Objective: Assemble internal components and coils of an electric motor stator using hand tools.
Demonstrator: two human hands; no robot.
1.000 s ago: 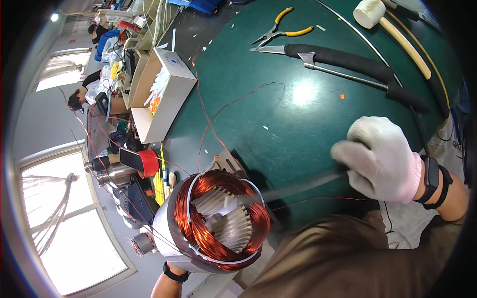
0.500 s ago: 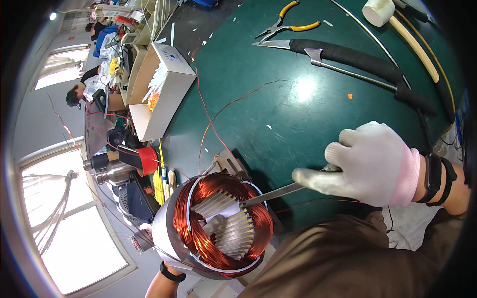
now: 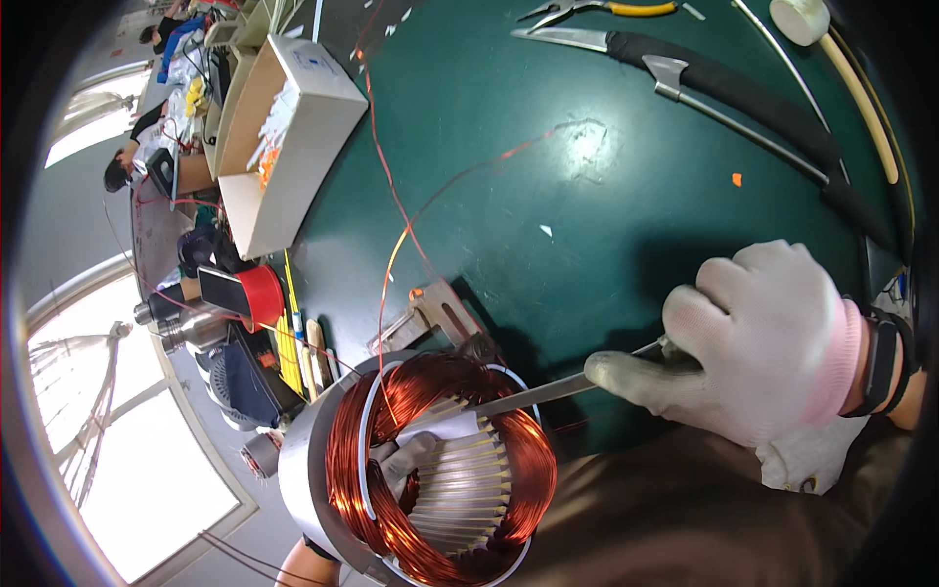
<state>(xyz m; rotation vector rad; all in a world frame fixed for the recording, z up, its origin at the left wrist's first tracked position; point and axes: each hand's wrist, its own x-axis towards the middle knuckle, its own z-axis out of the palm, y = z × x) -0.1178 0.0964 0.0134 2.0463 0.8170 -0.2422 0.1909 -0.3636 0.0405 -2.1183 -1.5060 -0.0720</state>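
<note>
A motor stator (image 3: 430, 465) with a grey metal shell and copper windings sits low in the picture, tilted toward me. My left hand (image 3: 403, 460), in a grey glove, reaches up through its bore, and its fingers press a white paper slip against the inner slots. My right hand (image 3: 758, 342), in a white glove with a pink cuff, grips a thin flat metal tool (image 3: 533, 393) whose tip lies across the winding near the white slip. A copper wire (image 3: 411, 225) rises from the stator across the green bench.
The green bench top (image 3: 606, 196) carries long black-handled shears (image 3: 724, 83), yellow-handled pliers (image 3: 597, 10), a white mallet (image 3: 841, 59) and an open white box (image 3: 284, 127). A red roll (image 3: 259, 293) lies at the left edge. Other people sit far left.
My right hand has picked up the flat metal tool and moved left with it to the stator. The stator has come closer, and my left fingers now show inside its bore.
</note>
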